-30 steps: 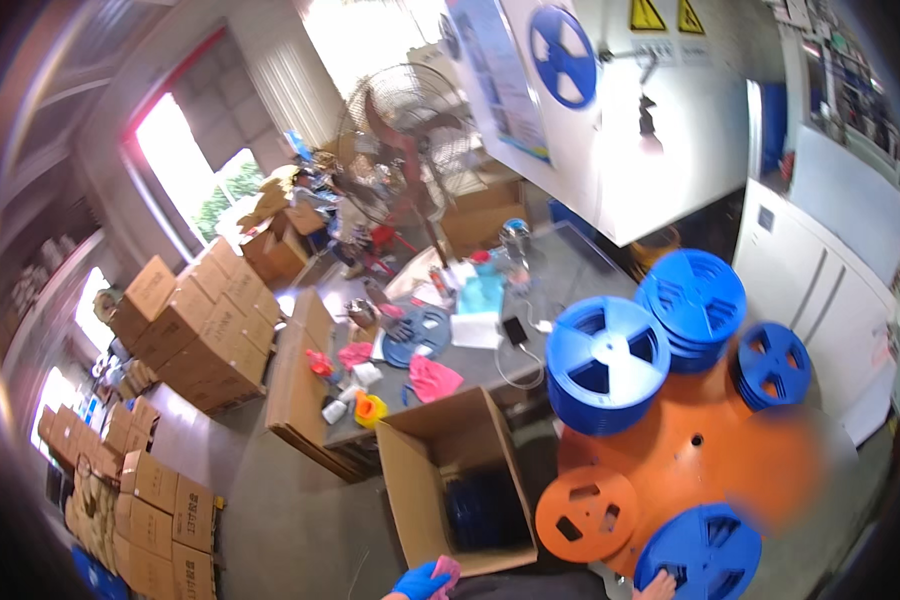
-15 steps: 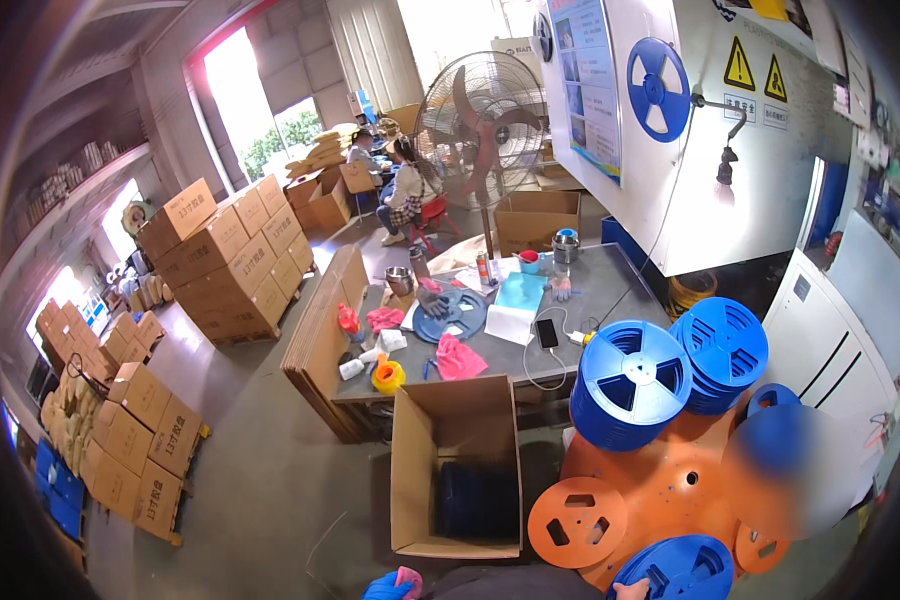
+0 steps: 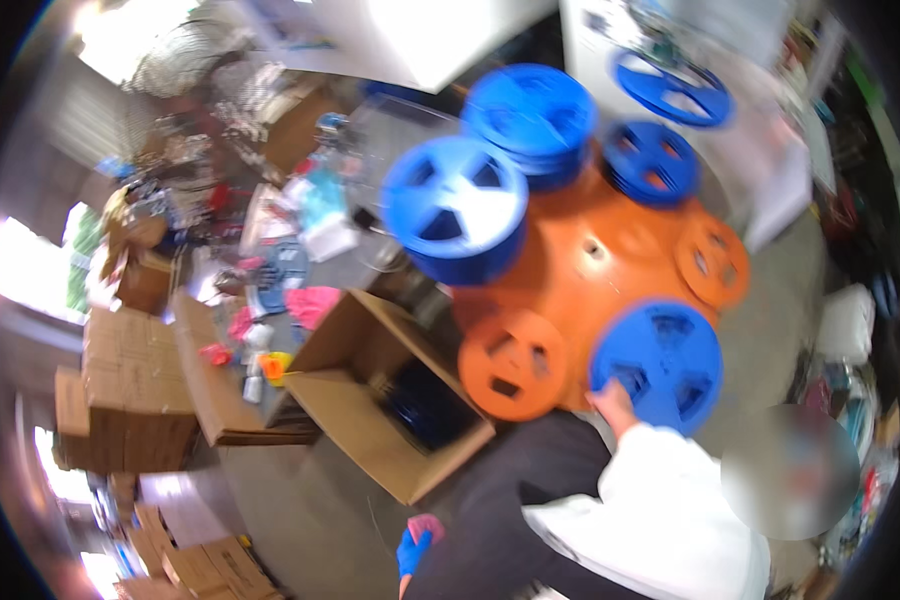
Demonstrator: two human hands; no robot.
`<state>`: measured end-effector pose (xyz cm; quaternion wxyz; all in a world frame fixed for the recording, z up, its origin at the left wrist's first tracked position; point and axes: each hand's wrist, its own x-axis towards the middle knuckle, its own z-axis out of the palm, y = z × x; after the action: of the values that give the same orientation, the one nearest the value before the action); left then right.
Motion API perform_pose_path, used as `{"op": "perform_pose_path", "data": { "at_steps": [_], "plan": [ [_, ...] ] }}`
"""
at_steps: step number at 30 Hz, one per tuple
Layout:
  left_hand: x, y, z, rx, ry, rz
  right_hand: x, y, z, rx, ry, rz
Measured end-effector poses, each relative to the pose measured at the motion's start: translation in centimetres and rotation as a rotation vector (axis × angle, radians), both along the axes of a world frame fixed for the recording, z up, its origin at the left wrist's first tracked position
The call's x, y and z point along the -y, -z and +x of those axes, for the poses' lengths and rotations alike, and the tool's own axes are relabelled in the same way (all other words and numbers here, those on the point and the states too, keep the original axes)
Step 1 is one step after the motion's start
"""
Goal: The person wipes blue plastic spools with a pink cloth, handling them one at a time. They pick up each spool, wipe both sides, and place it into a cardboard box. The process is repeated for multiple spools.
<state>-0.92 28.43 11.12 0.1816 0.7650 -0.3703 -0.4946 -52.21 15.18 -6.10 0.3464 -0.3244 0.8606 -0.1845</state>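
Note:
My left hand [image 3: 411, 553], in a blue glove, is closed on a pink cloth [image 3: 425, 527] low in the view, below the open carton. My bare right hand [image 3: 615, 405] grips the near-left rim of a blue plastic reel [image 3: 656, 366] with three cut-outs. This reel lies at the near edge of a round orange stand [image 3: 600, 255], partly over it. Beside it on the stand is an orange disc [image 3: 513, 365] with similar cut-outs.
The open cardboard carton [image 3: 395, 480] holds dark blue reels. Blue reel stacks [image 3: 455, 200] and another orange disc [image 3: 715, 262] rest on the stand. A tilted blue reel [image 3: 675, 88] appears at the far right, its support unclear. A cluttered table is left; motion blurs much.
The view has swung right and downward, so stand, carton and my right sleeve show more fully. My right hand stays at the blue reel's rim; my left still holds the pink cloth.

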Motion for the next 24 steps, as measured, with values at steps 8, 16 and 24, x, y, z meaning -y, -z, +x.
{"op": "perform_pose_path", "data": {
  "at_steps": [8, 16, 24],
  "plan": [
    [3.7, -4.5, -4.6, -0.088, -0.016, 0.064, -6.7, -6.8, 0.4, -0.225, -0.147, 0.013],
    [3.3, -3.4, -2.1, -0.018, -0.012, 0.092, -12.9, -7.3, -4.0, -0.353, -0.508, 0.159],
    [3.6, -5.4, -3.1, 0.049, 0.019, 0.08, -12.3, -2.4, -5.2, -0.324, -0.486, 0.286]
  ]
}}
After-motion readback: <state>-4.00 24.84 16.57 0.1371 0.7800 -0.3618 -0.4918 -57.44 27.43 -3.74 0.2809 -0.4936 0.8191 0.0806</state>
